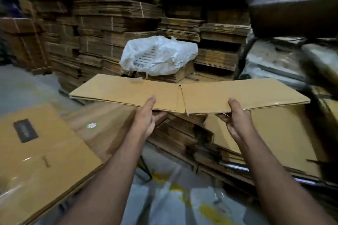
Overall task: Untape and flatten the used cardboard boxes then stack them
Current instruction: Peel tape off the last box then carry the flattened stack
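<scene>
Far left, a big box (36, 151) w/ a dark label lies tilted, glossy tape across it. Left hand (146, 117) grips the near edge of the flattened box (182, 95), thumb on top, fingers under. Box is held level in the air, above low cardboard stacks (179, 133). Behind it, a white sack (159, 56) sits on bundled cardboard. Right hand (236, 118) pinches the same near edge, thumb on top.

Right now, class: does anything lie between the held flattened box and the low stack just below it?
Nothing visible does. Both hands, left hand and right hand, grip the flattened box by its near edge, above the low stack.
</scene>
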Available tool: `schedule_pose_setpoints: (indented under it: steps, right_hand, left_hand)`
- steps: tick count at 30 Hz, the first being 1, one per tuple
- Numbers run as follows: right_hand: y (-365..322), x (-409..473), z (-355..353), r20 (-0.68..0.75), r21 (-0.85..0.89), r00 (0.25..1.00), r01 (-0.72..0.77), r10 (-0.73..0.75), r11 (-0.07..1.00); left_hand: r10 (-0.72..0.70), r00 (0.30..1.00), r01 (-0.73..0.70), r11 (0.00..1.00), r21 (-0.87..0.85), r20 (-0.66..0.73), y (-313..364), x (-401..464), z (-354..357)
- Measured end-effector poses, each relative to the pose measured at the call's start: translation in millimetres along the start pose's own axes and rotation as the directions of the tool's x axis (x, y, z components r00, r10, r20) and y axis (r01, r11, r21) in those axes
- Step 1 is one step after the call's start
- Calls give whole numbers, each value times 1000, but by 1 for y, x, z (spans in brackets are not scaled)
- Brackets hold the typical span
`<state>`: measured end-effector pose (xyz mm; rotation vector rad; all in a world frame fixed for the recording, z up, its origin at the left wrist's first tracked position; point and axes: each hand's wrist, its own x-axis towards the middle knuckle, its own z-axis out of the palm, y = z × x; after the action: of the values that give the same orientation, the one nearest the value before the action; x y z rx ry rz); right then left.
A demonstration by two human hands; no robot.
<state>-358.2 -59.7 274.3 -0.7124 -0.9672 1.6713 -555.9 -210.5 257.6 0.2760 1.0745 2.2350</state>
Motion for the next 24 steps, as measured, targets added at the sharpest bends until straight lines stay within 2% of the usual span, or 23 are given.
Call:
schedule_pose_setpoints:
  steps: [8,14,22,24]
  right_hand:
    - [-54,67,-90,-182,9,976,122,-118,993]
    - [-81,132,-139,-228,-19,951,209,-208,978]
    - [-111,225,-180,-286,-15,930,238,-232,971]
    - [-107,250,-185,-326,-14,917,240,-231,971]
  left_hand:
    - [-127,975,120,992,49,182,-82,44,110]
    - [-183,950,168,982,82,254,-141,85,185]
    - [-206,905,181,978,101,372,-189,145,268]
    - [-250,879,221,968,118,406,-203,168,277]
